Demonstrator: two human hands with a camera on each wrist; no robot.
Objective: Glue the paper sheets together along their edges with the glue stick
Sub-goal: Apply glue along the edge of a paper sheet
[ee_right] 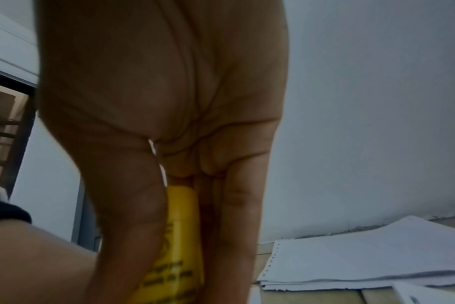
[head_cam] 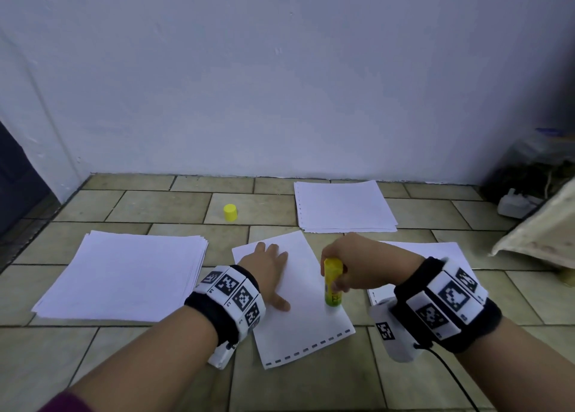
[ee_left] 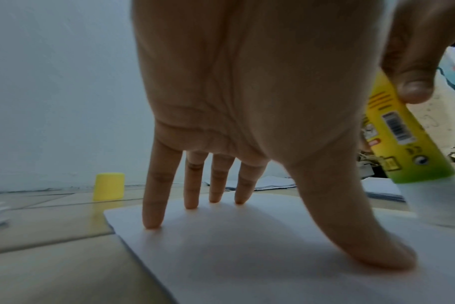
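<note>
Left hand (head_cam: 267,267) sits just left of centre in the head view, fingers straight and spread, flat on a single paper sheet (head_cam: 298,321). Left wrist view confirms it: four fingertips (ee_left: 151,222) and the thumb press on the sheet (ee_left: 247,257), nothing gripped.

Right hand (head_cam: 351,262) is just right of centre, fingers and thumb curled round the glue stick (head_cam: 333,282). Stick is near upright, slightly tilted, uncapped end down on the sheet's right edge, lower centre of the frame. In the left wrist view the stick (ee_left: 403,144) comes in at the right edge, yellow barrel with green base and a barcode, whitish tip blurred where it meets the paper. In the right wrist view the right hand (ee_right: 169,102) fills the frame and the stick (ee_right: 182,236) runs down between thumb and fingers.

The sheet lies skewed on the tiled floor (head_cam: 155,206), with a row of dark dashes along its lower edge.

Yellow cap (head_cam: 230,212) stands alone on the tiles, upper centre-left, well apart from both hands.

Three other paper lots:
- stack at left (head_cam: 130,274)
- stack at upper right of centre (head_cam: 342,206), punched holes down its left edge
- sheets under the right wrist (head_cam: 441,253), partly hidden

Both wrists carry black bands with tag markers. White wall behind.
</note>
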